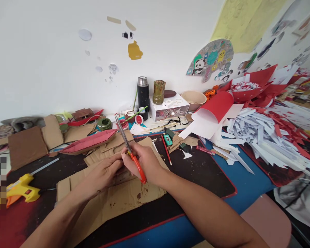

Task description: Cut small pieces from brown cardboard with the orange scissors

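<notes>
White wall behind, stuck with paper cut-outs, and below it a crowded worktop point(237, 186) with dark and blue mats. At its middle, both forearms reach in from the near edge and meet over a flat sheet of cardboard point(119, 199). The right hand point(147, 165) is clenched round the orange handles of a pair of scissors point(130, 151), blades parted and pointing up and away toward the wall. The left hand point(105, 170) pinches a small cardboard piece point(119, 162) just at the blades, fingers curled, knuckles up; how much of the piece sits between the blades I cannot tell. It looks to me like a cut in hand, and the next snip would call for a steady hold on the piece with fingertips kept off the blade line. A yellow glue gun point(22, 189) lies well to the left, a red pencil point(166, 150) just right of the hands, and white paper strips point(258, 137) heap up farther right.
</notes>
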Motion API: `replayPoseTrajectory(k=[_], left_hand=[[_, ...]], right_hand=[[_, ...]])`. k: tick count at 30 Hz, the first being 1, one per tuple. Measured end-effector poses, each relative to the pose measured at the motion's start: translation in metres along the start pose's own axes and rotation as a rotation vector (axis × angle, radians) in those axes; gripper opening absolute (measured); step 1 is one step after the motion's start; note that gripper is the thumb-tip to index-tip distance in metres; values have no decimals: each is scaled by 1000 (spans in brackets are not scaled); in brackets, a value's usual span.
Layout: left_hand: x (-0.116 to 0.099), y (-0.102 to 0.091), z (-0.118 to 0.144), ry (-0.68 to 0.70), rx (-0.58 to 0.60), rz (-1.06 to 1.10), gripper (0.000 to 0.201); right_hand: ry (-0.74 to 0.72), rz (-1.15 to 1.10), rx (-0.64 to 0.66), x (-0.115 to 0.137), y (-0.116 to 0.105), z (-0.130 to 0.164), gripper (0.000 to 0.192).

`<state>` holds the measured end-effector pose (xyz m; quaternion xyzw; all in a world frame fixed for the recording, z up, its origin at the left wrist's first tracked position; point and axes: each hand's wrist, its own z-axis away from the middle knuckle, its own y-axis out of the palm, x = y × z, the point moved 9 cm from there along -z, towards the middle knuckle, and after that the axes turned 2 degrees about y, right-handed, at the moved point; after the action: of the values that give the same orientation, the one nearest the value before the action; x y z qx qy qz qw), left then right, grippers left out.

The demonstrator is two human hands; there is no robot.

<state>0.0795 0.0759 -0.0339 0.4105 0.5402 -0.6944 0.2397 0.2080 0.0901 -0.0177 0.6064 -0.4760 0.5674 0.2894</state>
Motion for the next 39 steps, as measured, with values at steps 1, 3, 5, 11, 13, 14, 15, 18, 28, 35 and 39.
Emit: replayPoseTrajectory(k=[1, 3, 5, 11, 13, 14, 15, 18, 28, 35, 39], left_hand=[[0, 0, 0, -1, 0, -3, 57], [-1, 1, -1, 1, 1, -6, 56], [-3, 2, -1, 8, 11, -8, 56], [-5, 5, -1, 19, 4, -54, 56], [-6, 5, -1, 30, -6, -66, 57], [-8, 5, -1, 38, -9, -70, 56], [-9, 5, -1, 45, -10, -72, 55], [-13, 5, -1, 55, -13, -67, 52], [-24, 7, -5, 54, -11, -38, 47], [-1, 4, -2, -18, -33, 96, 45], [20, 7, 3, -114, -9, 334, 47]], right_hand=[[2, 2, 4, 0, 0, 0, 12], [10, 5, 11, 0, 1, 0, 13], [11, 9, 12, 0, 1, 0, 13], [-23, 51, -18, -2, -1, -1, 16], [-16, 63, -22, -4, 0, -2, 16], [-14, 65, -23, -4, 0, -2, 16], [-15, 65, -26, -4, 0, -2, 16], [-25, 59, -35, -4, -1, -2, 15], [-26, 109, -28, -7, -1, -2, 16], [17, 28, -30, -8, -2, -2, 14], [79, -69, -19, -10, -4, -3, 16]])
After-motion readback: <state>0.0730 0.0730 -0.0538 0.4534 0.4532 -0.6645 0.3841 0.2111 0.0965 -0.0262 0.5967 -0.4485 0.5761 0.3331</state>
